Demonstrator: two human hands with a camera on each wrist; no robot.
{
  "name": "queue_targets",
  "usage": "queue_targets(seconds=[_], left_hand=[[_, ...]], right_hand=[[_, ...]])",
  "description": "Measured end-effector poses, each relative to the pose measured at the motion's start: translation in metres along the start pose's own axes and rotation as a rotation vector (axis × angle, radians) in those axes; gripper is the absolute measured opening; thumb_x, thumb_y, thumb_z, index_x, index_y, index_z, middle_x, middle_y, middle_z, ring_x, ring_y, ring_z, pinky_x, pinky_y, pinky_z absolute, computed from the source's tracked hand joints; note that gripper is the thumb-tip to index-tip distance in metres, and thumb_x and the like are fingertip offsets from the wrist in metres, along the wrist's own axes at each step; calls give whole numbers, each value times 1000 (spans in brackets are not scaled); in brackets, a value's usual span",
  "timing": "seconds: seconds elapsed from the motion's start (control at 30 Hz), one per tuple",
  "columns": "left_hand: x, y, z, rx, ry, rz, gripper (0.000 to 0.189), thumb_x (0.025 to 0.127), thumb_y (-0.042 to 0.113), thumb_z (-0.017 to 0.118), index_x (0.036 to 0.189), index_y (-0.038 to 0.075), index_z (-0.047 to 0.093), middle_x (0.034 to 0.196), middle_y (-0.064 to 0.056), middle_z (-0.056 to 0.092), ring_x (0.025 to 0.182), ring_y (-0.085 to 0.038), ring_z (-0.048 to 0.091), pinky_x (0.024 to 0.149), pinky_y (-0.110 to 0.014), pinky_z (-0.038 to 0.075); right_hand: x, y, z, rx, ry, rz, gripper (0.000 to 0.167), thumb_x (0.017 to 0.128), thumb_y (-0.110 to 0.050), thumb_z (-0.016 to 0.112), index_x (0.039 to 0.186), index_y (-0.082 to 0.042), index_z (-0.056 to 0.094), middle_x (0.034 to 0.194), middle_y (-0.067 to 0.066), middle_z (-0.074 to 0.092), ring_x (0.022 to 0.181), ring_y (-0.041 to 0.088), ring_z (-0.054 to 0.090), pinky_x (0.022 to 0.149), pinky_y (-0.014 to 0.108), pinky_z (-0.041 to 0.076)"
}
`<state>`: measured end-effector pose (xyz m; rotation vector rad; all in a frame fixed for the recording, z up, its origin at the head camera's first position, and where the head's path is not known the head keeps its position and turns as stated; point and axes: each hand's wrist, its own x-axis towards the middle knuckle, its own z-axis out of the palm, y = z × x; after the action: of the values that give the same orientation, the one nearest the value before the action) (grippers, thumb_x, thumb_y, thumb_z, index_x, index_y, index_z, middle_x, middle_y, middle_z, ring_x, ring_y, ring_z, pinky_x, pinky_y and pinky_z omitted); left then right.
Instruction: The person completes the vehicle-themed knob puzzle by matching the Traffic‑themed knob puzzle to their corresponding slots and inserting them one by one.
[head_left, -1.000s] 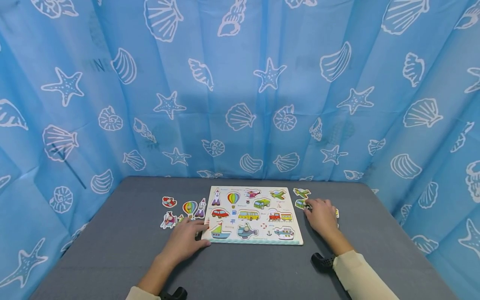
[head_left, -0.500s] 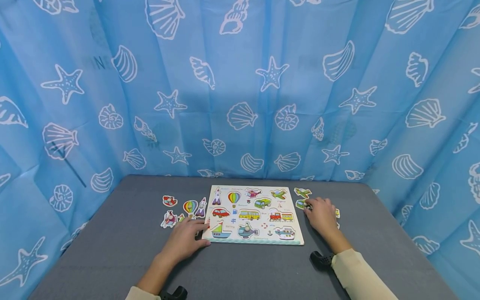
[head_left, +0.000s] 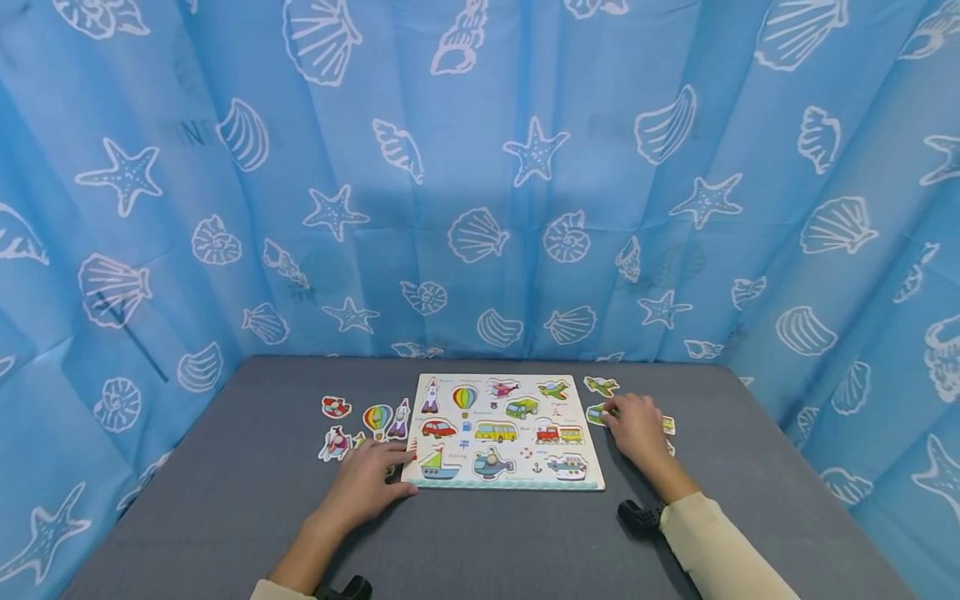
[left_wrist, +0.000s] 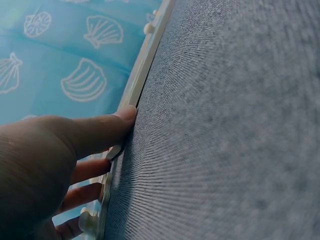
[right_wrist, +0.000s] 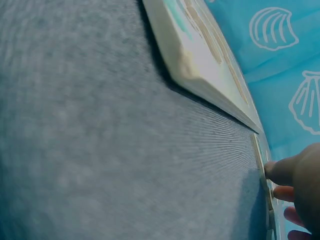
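Observation:
A white wooden peg puzzle board (head_left: 517, 483) with printed vehicles lies on the grey table. My left hand (head_left: 365, 479) rests at its left side, fingers loosely spread and the thumb touching the board's edge; a knobbed piece (left_wrist: 89, 222) shows by the fingers in the left wrist view. To the board's right, my right hand (head_left: 637, 427) pinches a green truck puzzle piece (head_left: 596, 414) lying on the table, partly covered by the fingers. A knobbed submarine piece (head_left: 492, 464) sits in the board's lower middle.
Left of the board lie a balloon piece (head_left: 377, 419), a rocket piece (head_left: 400, 418), a red piece (head_left: 336, 407) and others. A green plane piece (head_left: 601, 385) is beyond the right hand, and more pieces show past it. A blue shell-patterned curtain (head_left: 480, 183) hangs behind.
Both hands stay where they were, on either side of the board. The head view shifts slightly; no piece has visibly moved.

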<state>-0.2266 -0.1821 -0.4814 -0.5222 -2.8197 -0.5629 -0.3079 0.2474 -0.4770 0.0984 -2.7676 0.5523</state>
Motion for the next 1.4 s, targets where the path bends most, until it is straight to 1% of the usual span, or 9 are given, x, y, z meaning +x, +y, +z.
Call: queue_targets(seconds=[0.17,0.27,0.4,0.53,0.63,0.8,1.07,1.3,1.4], left_hand=[[-1,0,0,-1,1,-10,47,71,38,84,113,17,74,117,0,66,105,-24,55,86,-50,42],[-1,0,0,4,-1,-14,47,72,38,84,113,16,74,118,0,66,105,-24,55,86,-50,42],[0,1,1,6,-3,-28,48,71,38,85,113,17,74,118,0,66,106,-24,55,87,-51,41],[0,2,1,-9,1,-38,47,71,36,85,113,16,74,118,0,66,107,-24,54,88,-53,40],[0,3,0,-16,1,-37,47,71,36,85,113,16,74,118,-1,66,107,-25,54,88,-54,40],[-1,4,-2,-5,-10,-39,46,72,36,84,112,16,74,118,-1,66,107,-24,54,86,-53,41],[-2,5,-3,6,-26,-39,46,73,36,84,113,16,74,118,-1,66,107,-24,55,86,-53,41],[-1,5,-2,20,-29,-34,47,73,37,84,114,17,74,119,-1,65,106,-24,54,83,-52,42],[-1,6,-1,22,-29,-28,46,73,36,84,114,17,74,119,-1,66,106,-24,54,83,-52,42]], right_hand=[[2,-3,0,34,-31,-30,10,90,-8,68,96,-1,66,102,20,62,100,43,55,83,59,38],[4,-7,-1,47,-31,-35,9,91,-6,66,97,0,64,100,19,61,97,41,57,82,57,41],[8,-11,-4,39,-43,-14,9,92,-7,64,98,0,63,98,17,60,93,36,58,79,54,43],[13,-13,-8,25,-64,0,10,93,-8,63,99,0,64,98,17,60,92,35,58,76,51,44],[15,-14,-10,18,-67,-22,10,92,-9,64,97,-1,65,97,16,61,89,33,57,73,49,44],[17,-19,-11,45,-52,-80,7,90,-8,66,93,-2,65,95,16,62,84,32,56,72,48,43],[19,-34,0,100,-64,-132,5,89,-7,66,92,-3,66,95,13,63,89,32,58,77,48,44],[21,-51,11,117,-78,-140,5,90,-12,68,92,-7,67,93,9,63,92,31,58,78,48,45],[22,-58,15,133,-73,-163,4,88,-11,69,90,-8,66,92,8,64,91,30,59,78,48,45]])
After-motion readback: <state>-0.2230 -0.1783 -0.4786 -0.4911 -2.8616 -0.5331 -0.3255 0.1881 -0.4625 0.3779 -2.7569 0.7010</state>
